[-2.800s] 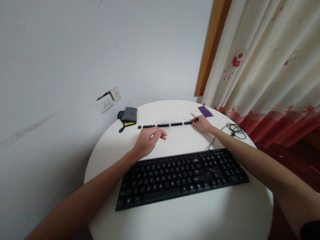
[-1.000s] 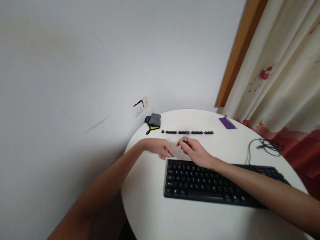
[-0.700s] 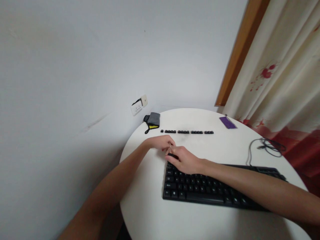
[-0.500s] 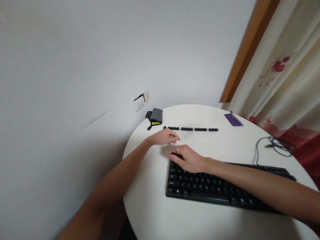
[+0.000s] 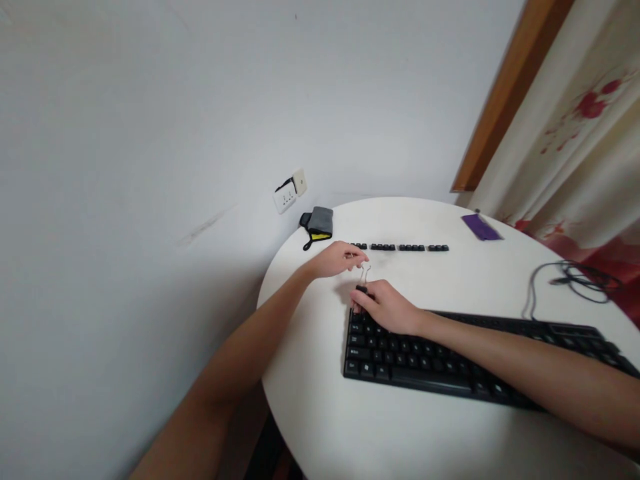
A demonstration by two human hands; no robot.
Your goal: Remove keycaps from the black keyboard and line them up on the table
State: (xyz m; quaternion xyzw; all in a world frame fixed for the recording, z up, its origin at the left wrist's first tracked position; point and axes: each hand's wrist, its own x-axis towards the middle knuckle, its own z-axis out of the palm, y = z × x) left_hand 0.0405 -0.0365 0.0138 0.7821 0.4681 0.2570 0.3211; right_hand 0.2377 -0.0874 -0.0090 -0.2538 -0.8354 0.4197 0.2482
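Note:
A black keyboard (image 5: 465, 357) lies across the round white table (image 5: 400, 433). My right hand (image 5: 387, 308) is over the keyboard's far left corner, pinched round a small black binder clip (image 5: 363, 283) whose wire handles stick up toward the wall. The clip touches the corner of the keyboard. My left hand (image 5: 339, 259) rests on the table just beyond it, fingers loosely stretched and holding nothing. Its fingertips lie by the left end of a row of loose black keycaps (image 5: 404, 247).
A grey and yellow pouch (image 5: 319, 222) sits at the table's far edge under a wall socket (image 5: 289, 194). A purple card (image 5: 481, 227) lies at the far right, and the keyboard's coiled cable (image 5: 575, 277) near the curtain (image 5: 575, 133).
My right hand came back from the right end of the keycap row with the clip to the keyboard's left corner. My left hand slid a little toward the row. The view swung left.

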